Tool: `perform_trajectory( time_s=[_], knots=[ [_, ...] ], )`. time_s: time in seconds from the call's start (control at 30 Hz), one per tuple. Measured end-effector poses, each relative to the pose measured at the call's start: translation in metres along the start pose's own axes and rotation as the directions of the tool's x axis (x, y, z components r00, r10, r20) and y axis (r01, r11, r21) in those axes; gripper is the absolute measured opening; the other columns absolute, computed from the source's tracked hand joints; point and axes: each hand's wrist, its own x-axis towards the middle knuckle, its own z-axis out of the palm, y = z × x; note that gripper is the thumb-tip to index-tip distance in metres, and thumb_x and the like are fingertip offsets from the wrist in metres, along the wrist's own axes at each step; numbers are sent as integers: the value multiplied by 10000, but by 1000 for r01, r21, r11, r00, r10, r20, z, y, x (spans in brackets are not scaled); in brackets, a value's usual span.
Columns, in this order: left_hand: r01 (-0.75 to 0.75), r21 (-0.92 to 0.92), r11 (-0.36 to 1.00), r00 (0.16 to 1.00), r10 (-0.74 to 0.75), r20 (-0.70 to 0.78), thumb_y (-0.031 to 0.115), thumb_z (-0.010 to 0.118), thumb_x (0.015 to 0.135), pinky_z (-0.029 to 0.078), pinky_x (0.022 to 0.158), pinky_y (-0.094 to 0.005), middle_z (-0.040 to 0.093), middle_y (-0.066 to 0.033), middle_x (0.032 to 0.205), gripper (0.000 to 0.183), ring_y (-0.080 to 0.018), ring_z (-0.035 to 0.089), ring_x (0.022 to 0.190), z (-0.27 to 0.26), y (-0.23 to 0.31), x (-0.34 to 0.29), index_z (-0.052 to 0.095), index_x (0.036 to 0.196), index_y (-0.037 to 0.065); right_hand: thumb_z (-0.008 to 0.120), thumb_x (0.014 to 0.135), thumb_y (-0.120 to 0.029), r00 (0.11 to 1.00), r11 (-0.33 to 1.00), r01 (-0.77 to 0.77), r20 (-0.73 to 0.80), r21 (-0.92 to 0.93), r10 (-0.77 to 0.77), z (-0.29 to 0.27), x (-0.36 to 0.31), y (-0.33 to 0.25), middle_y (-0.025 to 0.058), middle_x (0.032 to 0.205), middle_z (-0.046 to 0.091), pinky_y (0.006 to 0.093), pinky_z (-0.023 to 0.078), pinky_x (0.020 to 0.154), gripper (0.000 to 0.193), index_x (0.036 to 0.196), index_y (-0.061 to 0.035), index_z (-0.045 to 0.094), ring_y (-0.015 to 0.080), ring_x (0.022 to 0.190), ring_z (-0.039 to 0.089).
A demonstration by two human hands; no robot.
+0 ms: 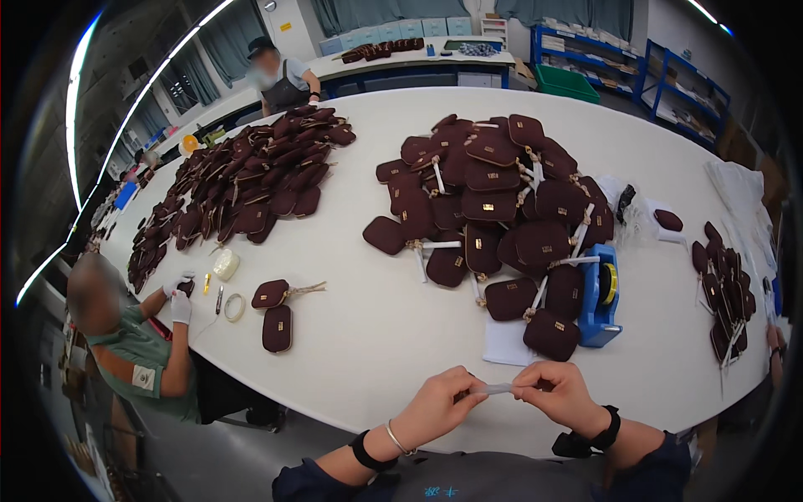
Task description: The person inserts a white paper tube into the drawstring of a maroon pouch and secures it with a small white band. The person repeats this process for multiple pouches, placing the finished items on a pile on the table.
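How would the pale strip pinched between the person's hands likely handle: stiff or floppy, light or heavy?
The pale strip looks narrow and thin, so it is probably flexible. The left hand and right hand merely pinch it, which suggests very little weight. It spans them nearly straight, but being held at both ends could hide floppiness.

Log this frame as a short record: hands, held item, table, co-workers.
left hand: left hand pinching one end of a translucent strip
right hand: right hand pinching the strip's other end
nearby: blue tape dispenser with yellow roll; white sheet partly under pouches
main pile: dark maroon pouches, some with white-wrapped ties
other pile: more maroon pouches, far left
surface: white table
co-workers: green-sleeved person at left, white-gloved; aproned person at far edge
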Motion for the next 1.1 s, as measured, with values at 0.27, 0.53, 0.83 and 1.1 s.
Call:
perform_trajectory(
  time_s=[0.27,0.53,0.83,1.1],
  knots=[
    [-6,-132,991,998,-1,-57,-7,643,886,498,620,-228,679,-64,772,65,-101,617,675,12,-4,0,660,943,-33,672,890,-59,977,975,-211,21,69,210,-8,-2,-9,56,829,672,228,521,682,150,1004,35,648,88,763,646],
    [135,-275,952,989,-148,-27,38,687,868,452,571,-221,669,-50,762,78,-79,573,629,16,-9,5,669,924,-14,635,929,-94,958,947,-285,91,148,273,-14,-1,-1,66,809,676,233,523,623,130,962,31,638,98,681,635],
    [-118,9,993,979,118,-166,-18,682,854,494,590,-232,680,-59,834,22,-96,611,670,19,-4,8,662,854,-27,666,909,-75,941,866,-335,81,372,329,-15,-1,7,110,820,669,258,532,654,105,889,20,627,145,721,651],
    [51,-233,971,991,-79,-109,23,647,900,479,573,-216,663,-57,875,66,-97,606,707,24,-5,4,648,918,-41,659,909,-64,974,967,-222,-16,127,225,-12,-6,7,77,823,666,239,529,657,100,858,14,623,99,726,636]
  ],
)
